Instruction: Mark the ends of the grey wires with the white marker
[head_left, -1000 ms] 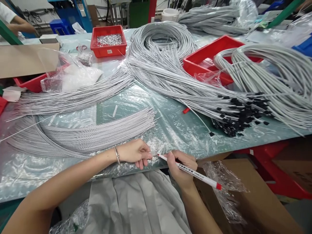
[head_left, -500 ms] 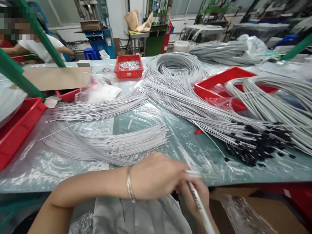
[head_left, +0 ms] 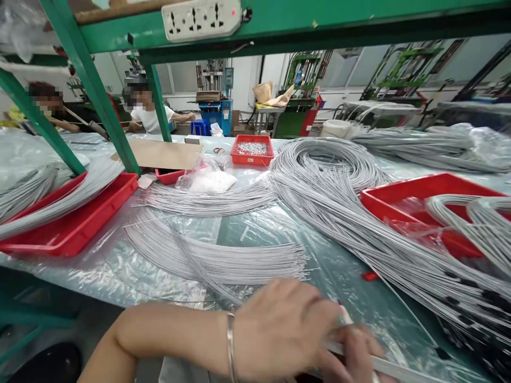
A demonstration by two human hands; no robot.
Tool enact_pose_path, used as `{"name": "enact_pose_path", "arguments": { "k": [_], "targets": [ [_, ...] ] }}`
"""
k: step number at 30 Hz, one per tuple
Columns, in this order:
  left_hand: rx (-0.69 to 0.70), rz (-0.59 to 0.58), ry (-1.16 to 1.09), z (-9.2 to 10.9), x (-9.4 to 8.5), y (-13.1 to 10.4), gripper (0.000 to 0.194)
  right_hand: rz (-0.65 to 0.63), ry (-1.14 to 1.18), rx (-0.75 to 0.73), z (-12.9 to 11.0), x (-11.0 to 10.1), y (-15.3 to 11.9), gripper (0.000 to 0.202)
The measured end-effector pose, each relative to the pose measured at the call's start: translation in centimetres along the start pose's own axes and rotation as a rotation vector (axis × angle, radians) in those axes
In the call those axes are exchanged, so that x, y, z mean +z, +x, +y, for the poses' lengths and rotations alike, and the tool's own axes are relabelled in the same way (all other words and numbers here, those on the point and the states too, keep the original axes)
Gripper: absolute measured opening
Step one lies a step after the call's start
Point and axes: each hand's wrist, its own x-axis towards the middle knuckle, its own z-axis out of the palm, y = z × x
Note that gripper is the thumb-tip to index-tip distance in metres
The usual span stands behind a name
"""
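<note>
My left hand [head_left: 285, 327], with a silver bracelet on the wrist, reaches across from the left with its fingers curled down. What lies in those fingers is hidden and blurred. Against its fingertips, my right hand [head_left: 357, 351] is closed on a slim white strip [head_left: 399, 369] that runs out to the lower right. A thin bundle of grey cables [head_left: 199, 266] slants down until it passes out of sight behind my left hand. Beyond the hands lies a fanned row of cut grey cables [head_left: 247, 260], with a second row [head_left: 215, 199] behind it.
Coiled grey cables [head_left: 319, 159] with black ends [head_left: 475, 314] cover the right side. Red trays stand left [head_left: 99, 229] and right [head_left: 431, 183]; a red bin [head_left: 251, 157] holds small metal parts. A green frame [head_left: 319, 26] carries a power strip [head_left: 202, 20]. Two people sit beyond.
The view has tilted up and turned left, bringing the green frame and power strip in. Both hands stay together. The white strip now points more sideways than before.
</note>
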Motion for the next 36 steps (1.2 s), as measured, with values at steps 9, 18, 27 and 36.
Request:
{"name": "enact_pose_path", "arguments": {
  "k": [9,18,27,36],
  "targets": [
    [-0.005,-0.518,0.02,-5.1,-7.4,-2.2,0.022,0.077,0.571,0.26,-2.9,0.1,1.6,0.044],
    [-0.272,-0.185,0.932,-11.8,-13.4,2.2,0.025,-0.094,0.45,0.272,-0.2,-0.6,0.4,0.055],
    [-0.418,-0.338,0.843,-25.8,-4.2,2.7,0.035,-0.029,0.533,0.27,0.8,-1.2,1.0,0.05],
    [-0.573,-0.297,0.697,-28.3,-1.1,0.2,0.047,-0.075,0.486,0.253,0.7,-1.1,0.9,0.05]
  ]
}}
